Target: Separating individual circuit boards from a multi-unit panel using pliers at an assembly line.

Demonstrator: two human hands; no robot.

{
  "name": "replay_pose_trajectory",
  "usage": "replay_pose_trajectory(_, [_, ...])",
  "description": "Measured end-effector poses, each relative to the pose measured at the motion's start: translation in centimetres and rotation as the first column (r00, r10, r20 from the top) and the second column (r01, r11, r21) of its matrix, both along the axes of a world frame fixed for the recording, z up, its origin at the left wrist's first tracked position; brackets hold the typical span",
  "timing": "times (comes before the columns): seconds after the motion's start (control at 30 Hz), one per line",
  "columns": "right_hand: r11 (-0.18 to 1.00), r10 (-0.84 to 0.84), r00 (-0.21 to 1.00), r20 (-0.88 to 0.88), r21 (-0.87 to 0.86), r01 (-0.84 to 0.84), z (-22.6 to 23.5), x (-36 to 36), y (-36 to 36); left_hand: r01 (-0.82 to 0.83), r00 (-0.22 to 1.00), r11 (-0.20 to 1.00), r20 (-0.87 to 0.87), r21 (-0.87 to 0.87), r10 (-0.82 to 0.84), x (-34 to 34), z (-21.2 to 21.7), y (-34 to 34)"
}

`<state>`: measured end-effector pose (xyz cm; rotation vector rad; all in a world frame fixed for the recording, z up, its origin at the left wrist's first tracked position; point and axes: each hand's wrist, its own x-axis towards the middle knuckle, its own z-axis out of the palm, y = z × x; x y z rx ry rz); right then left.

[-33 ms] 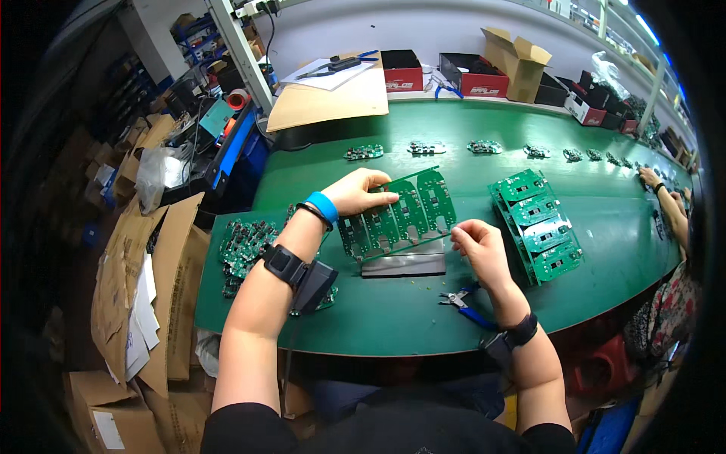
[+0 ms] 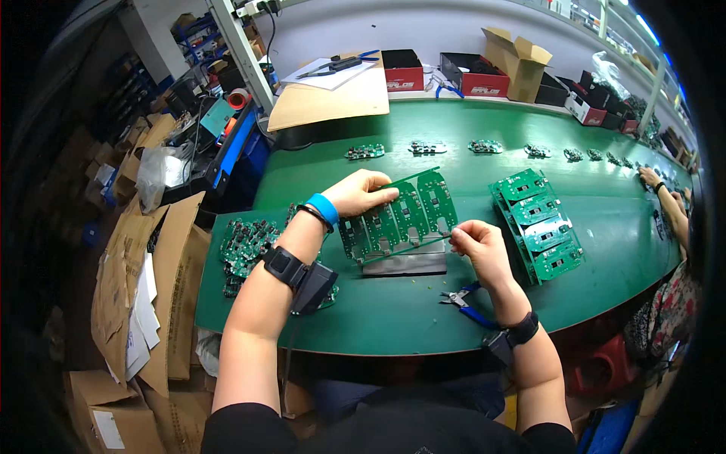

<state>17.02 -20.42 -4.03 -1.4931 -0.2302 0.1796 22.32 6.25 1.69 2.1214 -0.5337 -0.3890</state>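
**Green board panel (image 2: 407,212) pinched at two edges above the tabletop (image 2: 386,321)**

In the head view, you have a thin, rigid panel of rounded board sections, side by side, dotted with small dark components and bordered by narrow strips along its upper and lower edges. Beneath it sits a smooth grey block (image 2: 412,264) with a dull sheen; you cannot tell whether the two touch. To your right, similar panels lie in a layered stack (image 2: 538,227); to your left is a jumbled, bristly heap of small boards (image 2: 246,248).

The tabletop is smooth green, with small specks near the blue-handled cutters (image 2: 466,305). A spaced row of single boards (image 2: 427,147) runs across its far side. Beyond are a tan sheet (image 2: 329,106) and an open cardboard box (image 2: 522,66); folded cardboard (image 2: 175,303) leans at left. A co-worker's hand (image 2: 650,178) reaches in at far right.

Your left grip (image 2: 363,192) pinches the panel's upper left, thumb over its face. Your right grip (image 2: 480,244) has thumb and fingers closed at its lower right corner, by the end of the lower strip. The panel hangs tilted between them.
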Motion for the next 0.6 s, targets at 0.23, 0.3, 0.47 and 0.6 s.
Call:
replay_pose_trajectory(0.23, [0.998,0.056,0.995,0.084,0.034,-0.059,-1.3,-3.2,-0.7,-0.028,0.993,1.000,-0.118,-0.005,0.027,-0.7,-3.0,-0.1])
replay_pose_trajectory(0.3, [0.993,0.039,0.998,0.046,0.113,-0.044,-1.4,-3.7,-0.9,-0.035,0.985,0.998,-0.173,-0.048,0.027,-0.8,-3.5,-0.5])
replay_pose_trajectory(0.47, [0.985,0.047,0.999,0.027,0.162,-0.051,-0.5,-3.5,-1.1,-0.065,0.961,0.979,-0.276,-0.192,0.010,-1.0,-3.9,-0.4])
replay_pose_trajectory(0.6, [1.000,0.019,0.986,0.168,0.011,-0.021,-0.1,-3.0,-1.0,-0.099,0.966,0.954,-0.257,-0.284,0.024,-1.7,-2.8,-0.5])
